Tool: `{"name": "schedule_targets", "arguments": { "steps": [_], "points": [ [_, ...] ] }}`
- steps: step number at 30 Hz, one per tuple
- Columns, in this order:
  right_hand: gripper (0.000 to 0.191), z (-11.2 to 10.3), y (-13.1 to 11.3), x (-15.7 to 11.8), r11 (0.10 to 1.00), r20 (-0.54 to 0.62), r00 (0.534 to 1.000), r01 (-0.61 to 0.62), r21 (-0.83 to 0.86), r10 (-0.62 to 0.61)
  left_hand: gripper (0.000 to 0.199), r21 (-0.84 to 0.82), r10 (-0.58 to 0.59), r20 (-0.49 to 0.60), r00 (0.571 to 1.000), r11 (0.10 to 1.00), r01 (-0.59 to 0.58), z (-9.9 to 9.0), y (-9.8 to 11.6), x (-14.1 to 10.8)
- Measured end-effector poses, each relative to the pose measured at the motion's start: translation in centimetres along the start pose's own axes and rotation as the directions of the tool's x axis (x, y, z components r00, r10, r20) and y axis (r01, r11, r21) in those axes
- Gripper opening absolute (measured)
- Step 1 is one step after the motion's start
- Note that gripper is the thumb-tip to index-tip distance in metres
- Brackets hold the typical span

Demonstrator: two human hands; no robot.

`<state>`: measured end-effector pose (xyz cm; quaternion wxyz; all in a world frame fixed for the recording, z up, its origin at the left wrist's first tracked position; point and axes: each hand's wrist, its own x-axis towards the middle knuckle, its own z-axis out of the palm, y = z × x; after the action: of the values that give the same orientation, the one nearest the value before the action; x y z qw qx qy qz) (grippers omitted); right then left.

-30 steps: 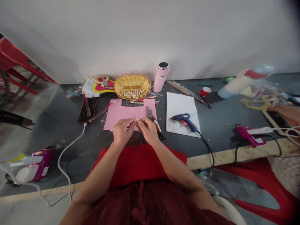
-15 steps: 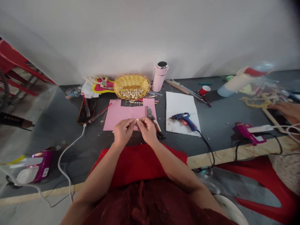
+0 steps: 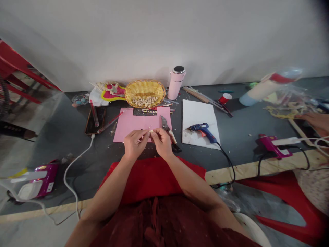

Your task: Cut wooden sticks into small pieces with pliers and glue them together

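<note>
A small pale piece [image 3: 151, 131], its kind too small to make out, is pinched between the fingertips of my left hand [image 3: 135, 142] and my right hand [image 3: 161, 140]. Both hands are closed and meet over the near edge of a pink sheet [image 3: 144, 124]. Pruning shears [image 3: 168, 129] lie just beyond my right hand, blades pointing away. Behind the sheet stands a yellow wicker basket [image 3: 144, 88] with many small pale wooden pieces [image 3: 146, 102] in it. Several pencils or thin sticks [image 3: 156, 109] lie in front of the basket.
A blue glue gun [image 3: 204, 131] rests on a white board [image 3: 197, 113] at right. A pink flask [image 3: 177, 82] stands by the wall. A phone [image 3: 95, 120], purple power strips [image 3: 47, 180] and cords lie around. Another person's hand [image 3: 317, 121] is at far right.
My hands stay together on the small pale piece, with only a slight shift of the fingers. The view has moved a little; everything else lies as before.
</note>
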<state>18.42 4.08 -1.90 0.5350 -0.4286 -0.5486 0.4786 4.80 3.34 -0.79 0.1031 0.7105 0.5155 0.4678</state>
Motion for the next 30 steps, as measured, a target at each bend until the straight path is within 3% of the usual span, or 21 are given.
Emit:
{"name": "schedule_targets", "arguments": {
  "steps": [30],
  "points": [
    [0.023,-0.37,-0.09,0.01,0.998,0.052,0.999,-0.004,-0.070,0.008,0.015,0.056,0.084,0.007,0.996,0.995,-0.084,-0.50,-0.19,0.10]
  ]
}}
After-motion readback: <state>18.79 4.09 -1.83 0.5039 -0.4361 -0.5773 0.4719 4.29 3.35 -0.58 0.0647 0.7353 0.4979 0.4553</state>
